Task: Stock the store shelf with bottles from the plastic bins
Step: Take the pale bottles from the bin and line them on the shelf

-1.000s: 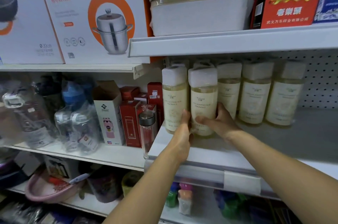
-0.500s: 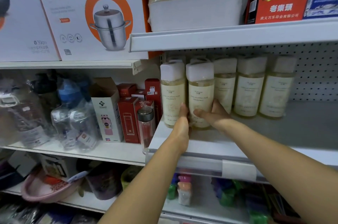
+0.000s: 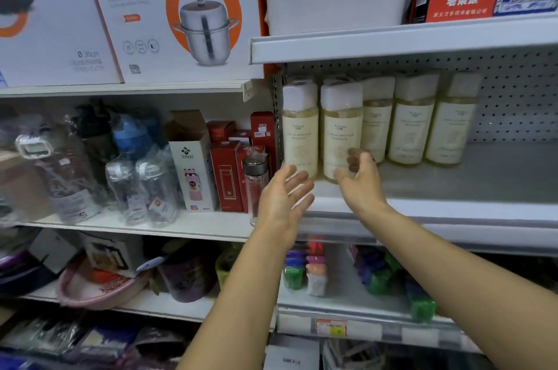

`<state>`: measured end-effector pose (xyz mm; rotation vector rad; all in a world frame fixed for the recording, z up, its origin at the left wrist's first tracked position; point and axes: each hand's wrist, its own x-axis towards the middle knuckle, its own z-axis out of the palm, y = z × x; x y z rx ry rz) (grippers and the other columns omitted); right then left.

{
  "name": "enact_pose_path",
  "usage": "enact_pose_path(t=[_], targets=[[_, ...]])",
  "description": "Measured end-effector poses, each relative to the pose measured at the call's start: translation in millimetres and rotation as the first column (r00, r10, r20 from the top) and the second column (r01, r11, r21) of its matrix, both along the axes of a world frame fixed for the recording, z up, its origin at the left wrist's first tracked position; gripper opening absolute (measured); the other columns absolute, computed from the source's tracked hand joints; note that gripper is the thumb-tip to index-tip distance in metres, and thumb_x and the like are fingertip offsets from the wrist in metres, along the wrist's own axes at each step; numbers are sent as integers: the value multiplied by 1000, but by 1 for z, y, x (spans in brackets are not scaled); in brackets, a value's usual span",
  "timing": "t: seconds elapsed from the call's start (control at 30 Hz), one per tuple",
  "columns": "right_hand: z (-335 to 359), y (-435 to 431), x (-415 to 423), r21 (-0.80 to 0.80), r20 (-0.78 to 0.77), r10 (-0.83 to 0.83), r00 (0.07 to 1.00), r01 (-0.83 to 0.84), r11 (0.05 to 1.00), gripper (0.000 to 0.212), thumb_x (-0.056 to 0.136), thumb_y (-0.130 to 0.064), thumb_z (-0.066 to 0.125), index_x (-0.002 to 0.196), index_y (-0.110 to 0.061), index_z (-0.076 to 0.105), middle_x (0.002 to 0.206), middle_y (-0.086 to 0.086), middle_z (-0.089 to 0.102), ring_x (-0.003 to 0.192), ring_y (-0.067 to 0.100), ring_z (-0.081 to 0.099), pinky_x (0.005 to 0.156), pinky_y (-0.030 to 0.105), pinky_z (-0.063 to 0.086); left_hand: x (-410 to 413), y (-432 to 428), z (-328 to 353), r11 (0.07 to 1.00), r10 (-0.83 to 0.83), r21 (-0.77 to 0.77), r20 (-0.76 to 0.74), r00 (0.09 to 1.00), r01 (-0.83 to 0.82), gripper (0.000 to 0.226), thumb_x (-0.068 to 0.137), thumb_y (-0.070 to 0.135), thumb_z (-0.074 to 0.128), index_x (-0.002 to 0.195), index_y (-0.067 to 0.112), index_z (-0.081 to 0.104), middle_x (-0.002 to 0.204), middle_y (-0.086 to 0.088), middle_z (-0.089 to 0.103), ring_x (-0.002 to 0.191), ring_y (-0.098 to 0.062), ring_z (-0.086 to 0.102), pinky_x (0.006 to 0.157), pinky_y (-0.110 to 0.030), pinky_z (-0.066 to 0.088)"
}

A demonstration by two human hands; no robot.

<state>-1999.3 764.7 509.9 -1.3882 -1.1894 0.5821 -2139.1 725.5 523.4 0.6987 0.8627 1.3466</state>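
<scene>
Both hands have come off the two front bottles they were pressed against a moment back, and now hang just in front of the shelf edge.

From the head camera, the left hand [image 3: 283, 197] is flat, its fingers straight and spread apart. Their tips are near the foot of the left front bottle [image 3: 300, 131], which stands at its 12 o'clock; I cannot tell whether they touch it. The right hand [image 3: 360, 185] is blurred, its fingers loosely curled round nothing, just before the right front bottle [image 3: 341, 134].

This looks like the let-go after seating that pair. Done well, the hands would draw straight back toward 6 o'clock without brushing the bottles, since tall, narrow bottles like these would likely tip at a nudge. Labels already face out. The plastic bins are not in view. The bare shelf [image 3: 471, 176] runs off toward 3 o'clock, so there is room for more.

The bottles are clear with pale yellow liquid, square white caps and cream labels. The front pair stands close together at the shelf's left end. The back-row bottles [image 3: 412, 121] line up toward 2 o'clock of it, before the pegboard [image 3: 513, 103].
</scene>
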Motion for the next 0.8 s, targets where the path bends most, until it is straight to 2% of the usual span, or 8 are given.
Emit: enact_pose_path(t=[0.17, 0.27, 0.43, 0.57, 0.67, 0.8], targets=[[2, -42, -32, 145, -5, 65, 998, -63, 987, 32, 93, 0, 55, 118, -18, 57, 113, -1, 60, 96, 6, 56, 86, 19, 48, -24, -24, -19, 998, 12, -63, 57, 998, -8, 35, 102, 30, 52, 128, 8, 58, 113, -10, 71, 104, -26, 69, 85, -38, 57], [-6, -63, -53, 151, 22, 132, 991, -134, 979, 28, 93, 0, 54, 111, -20, 62, 104, -7, 64, 91, 7, 61, 81, 23, 51, -40, -37, -33, 995, 14, -99, 32, 999, -11, 33, 101, 29, 53, 127, 10, 60, 112, -9, 72, 103, -24, 70, 87, -38, 57], [-35, -89, -76, 68, 25, 246, 969, -247, 967, 28, 95, 2, 51, 100, -22, 65, 93, -5, 67, 88, 13, 65, 76, 23, 55, -60, -53, -63, 986, 19, -168, 15, 1000, -16, 28, 100, 28, 54, 121, 11, 63, 113, -10, 72, 105, -26, 70, 93, -41, 55], [-67, -100, -82, -30, 3, 315, 949, -315, 949, 27, 93, 7, 50, 96, -14, 66, 84, 2, 69, 67, 11, 63, 60, 17, 50, -71, -63, -93, 969, 19, -247, 22, 1000, -13, 29, 100, 29, 54, 119, 10, 64, 112, -9, 73, 103, -25, 70, 92, -39, 56], [-97, -104, -85, -146, -12, 366, 931, -364, 920, 26, 93, 8, 49, 95, -12, 65, 80, 7, 67, 55, 5, 59, 52, 14, 46, -79, -68, -119, 950, 43, -312, 58, 997, -22, 28, 102, 29, 50, 117, 10, 62, 111, -9, 71, 102, -24, 67, 94, -40, 54], [-149, -106, -86, -301, -43, 401, 915, -395, 868, 24, 94, 7, 49, 95, -12, 63, 80, 9, 64, 51, 5, 57, 48, 13, 43, -88, -71, -168, 900, 75, -434, 68, 995, -38, 22, 102, 29, 51, 107, 12, 63, 105, -7, 70, 92, -21, 67, 80, -35, 55]])
